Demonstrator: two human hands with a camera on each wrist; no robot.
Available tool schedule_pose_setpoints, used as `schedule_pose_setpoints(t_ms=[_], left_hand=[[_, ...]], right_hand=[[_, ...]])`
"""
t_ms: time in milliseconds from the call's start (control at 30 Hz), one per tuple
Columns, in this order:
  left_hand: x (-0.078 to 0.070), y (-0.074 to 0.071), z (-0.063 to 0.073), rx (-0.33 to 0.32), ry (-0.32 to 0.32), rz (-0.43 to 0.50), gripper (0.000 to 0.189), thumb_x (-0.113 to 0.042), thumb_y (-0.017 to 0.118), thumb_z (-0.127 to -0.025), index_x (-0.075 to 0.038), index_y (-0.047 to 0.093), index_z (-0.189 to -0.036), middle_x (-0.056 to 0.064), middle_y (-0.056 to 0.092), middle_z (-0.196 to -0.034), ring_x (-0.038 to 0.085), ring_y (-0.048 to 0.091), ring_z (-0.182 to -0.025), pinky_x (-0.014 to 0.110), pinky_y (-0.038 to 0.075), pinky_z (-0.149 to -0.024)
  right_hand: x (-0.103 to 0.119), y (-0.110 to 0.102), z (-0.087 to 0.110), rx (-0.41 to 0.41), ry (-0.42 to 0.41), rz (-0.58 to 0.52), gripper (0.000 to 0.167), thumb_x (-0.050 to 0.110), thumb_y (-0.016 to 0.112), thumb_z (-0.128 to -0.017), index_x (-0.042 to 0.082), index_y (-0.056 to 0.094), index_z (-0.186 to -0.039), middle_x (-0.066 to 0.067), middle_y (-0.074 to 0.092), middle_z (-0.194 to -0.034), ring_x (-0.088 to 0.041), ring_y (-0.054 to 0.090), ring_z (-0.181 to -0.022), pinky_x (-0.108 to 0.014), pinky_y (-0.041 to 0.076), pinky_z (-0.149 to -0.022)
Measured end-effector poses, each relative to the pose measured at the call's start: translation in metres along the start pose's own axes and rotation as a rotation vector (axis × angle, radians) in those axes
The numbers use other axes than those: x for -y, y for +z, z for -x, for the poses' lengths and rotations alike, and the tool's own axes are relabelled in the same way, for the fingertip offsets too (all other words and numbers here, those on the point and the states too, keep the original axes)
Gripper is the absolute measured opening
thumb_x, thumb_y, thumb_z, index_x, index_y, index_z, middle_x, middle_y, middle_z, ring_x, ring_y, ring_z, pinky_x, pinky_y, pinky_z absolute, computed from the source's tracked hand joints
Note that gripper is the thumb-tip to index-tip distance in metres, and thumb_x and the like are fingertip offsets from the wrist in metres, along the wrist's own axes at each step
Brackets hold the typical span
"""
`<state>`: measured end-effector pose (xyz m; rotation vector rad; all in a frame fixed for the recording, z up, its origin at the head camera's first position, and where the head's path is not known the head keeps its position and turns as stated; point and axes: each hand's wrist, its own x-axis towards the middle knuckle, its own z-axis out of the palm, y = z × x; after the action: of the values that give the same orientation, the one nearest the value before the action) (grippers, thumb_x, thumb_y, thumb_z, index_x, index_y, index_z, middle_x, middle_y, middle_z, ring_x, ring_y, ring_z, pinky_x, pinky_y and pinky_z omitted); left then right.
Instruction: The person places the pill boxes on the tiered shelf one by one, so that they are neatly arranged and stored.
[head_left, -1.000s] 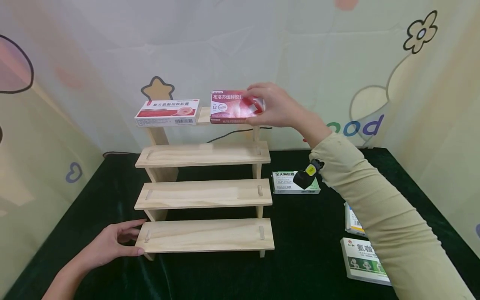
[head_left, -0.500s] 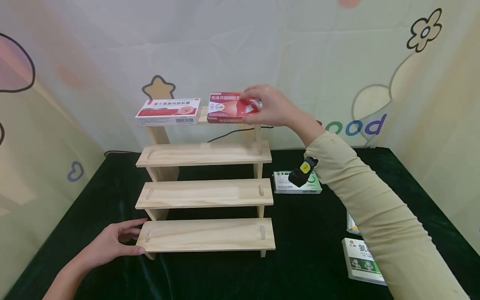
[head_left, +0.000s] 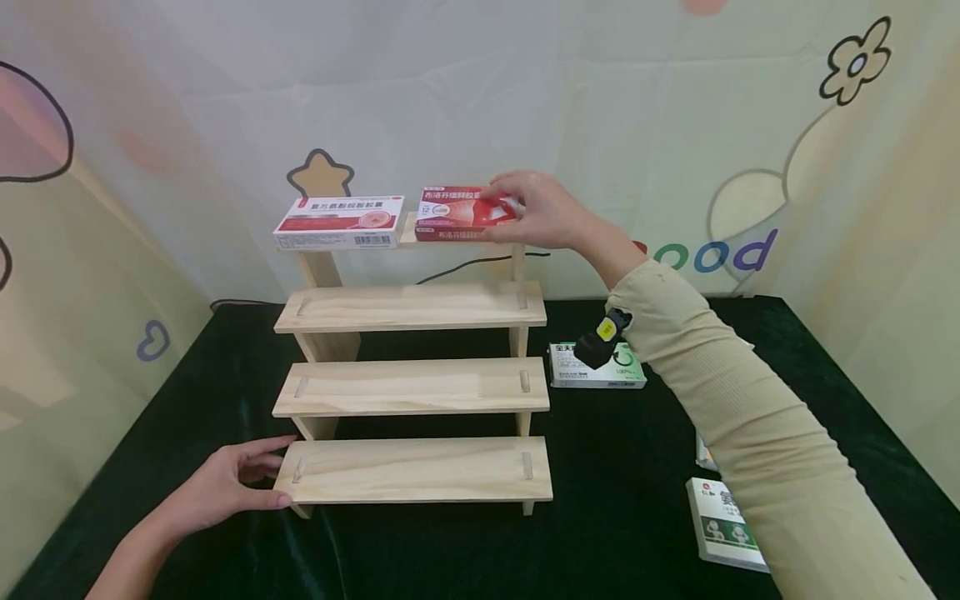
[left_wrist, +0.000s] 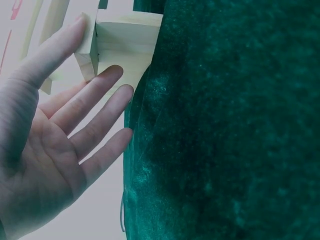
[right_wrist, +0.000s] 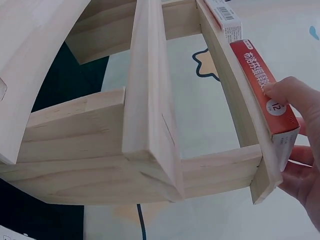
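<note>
A stepped wooden rack [head_left: 412,471] stands on dark green cloth. On its top tier lie a white-and-red medicine box [head_left: 341,223] at the left and a red medicine box [head_left: 447,215] at the right. My right hand [head_left: 551,212] grips the red box by its right end, thumb on one face and fingers behind, as the right wrist view shows. That box rests on or just over the top board. My left hand [head_left: 213,492] holds the left end of the lowest board, thumb at the front corner and index finger at the back. Its other fingers [left_wrist: 102,125] extend loosely below.
Right of the rack lies a white-and-green medicine box [head_left: 596,375], partly behind the wrist camera. Another white-and-green box [head_left: 723,525] lies nearer, partly under the right sleeve [head_left: 750,417], with a mostly hidden box [head_left: 703,452] behind it. A patterned curtain [head_left: 480,100] hangs behind.
My right hand has shifted slightly left and lowered the red box, which now lies flatter on the top tier. The left hand keeps its place.
</note>
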<state>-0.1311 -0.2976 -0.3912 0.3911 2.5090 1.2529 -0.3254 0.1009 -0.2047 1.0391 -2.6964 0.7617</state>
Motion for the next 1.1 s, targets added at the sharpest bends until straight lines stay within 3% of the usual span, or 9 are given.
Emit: schedule_pose_setpoints(t_ms=[733, 1100], left_hand=[[0.0012, -0.0003, -0.0005, 0.006, 0.005, 0.015, 0.069, -0.017, 0.07, -0.079, 0.013, 0.035, -0.131, 0.024, 0.061, -0.11, 0.038, 0.057, -0.101, 0.052, 0.047, -0.081], [-0.001, -0.0001, 0.0009, 0.003, 0.008, 0.012, 0.069, -0.016, 0.07, -0.079, 0.013, 0.035, -0.131, 0.024, 0.061, -0.11, 0.039, 0.056, -0.102, 0.052, 0.047, -0.081]], right_hand=[[-0.0095, 0.008, -0.0039, -0.01, -0.013, -0.138, 0.045, 0.019, 0.067, -0.078, 0.003, 0.058, -0.119, -0.012, 0.048, -0.127, -0.023, 0.041, -0.112, -0.036, 0.044, -0.089], [-0.0103, 0.0093, -0.0028, -0.015, -0.002, -0.147, 0.046, 0.02, 0.067, -0.079, 0.004, 0.057, -0.121, -0.013, 0.043, -0.133, -0.024, 0.039, -0.117, -0.036, 0.045, -0.09]])
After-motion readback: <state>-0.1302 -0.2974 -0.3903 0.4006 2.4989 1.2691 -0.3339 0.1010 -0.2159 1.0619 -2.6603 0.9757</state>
